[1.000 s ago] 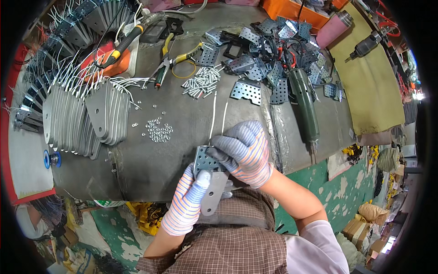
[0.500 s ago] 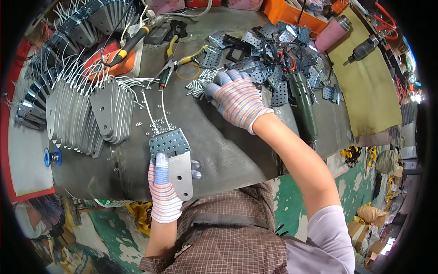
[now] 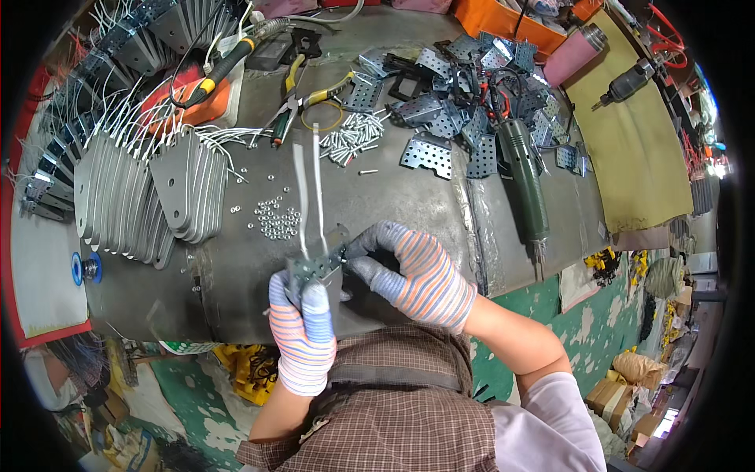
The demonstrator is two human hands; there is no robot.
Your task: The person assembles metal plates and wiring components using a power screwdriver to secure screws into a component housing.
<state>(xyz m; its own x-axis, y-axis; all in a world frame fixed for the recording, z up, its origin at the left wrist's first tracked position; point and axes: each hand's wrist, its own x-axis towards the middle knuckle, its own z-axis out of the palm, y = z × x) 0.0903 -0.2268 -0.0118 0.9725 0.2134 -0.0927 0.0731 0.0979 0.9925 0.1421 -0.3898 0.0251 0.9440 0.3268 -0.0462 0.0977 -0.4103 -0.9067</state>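
Clamping holed bracket (image 3: 321,266) in left hand (image 3: 305,338), slanted up rightward to right hand (image 3: 422,275). Can't tell right grip's state at bracket's edge.

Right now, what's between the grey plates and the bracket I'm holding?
Head view: small metal nuts lie clustered on the tabletop between the grey plates and the bracket.

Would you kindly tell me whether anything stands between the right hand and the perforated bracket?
Nothing visible does: the right hand is at the right end of the perforated bracket, which the left hand holds. Actual contact is too blurred to confirm.
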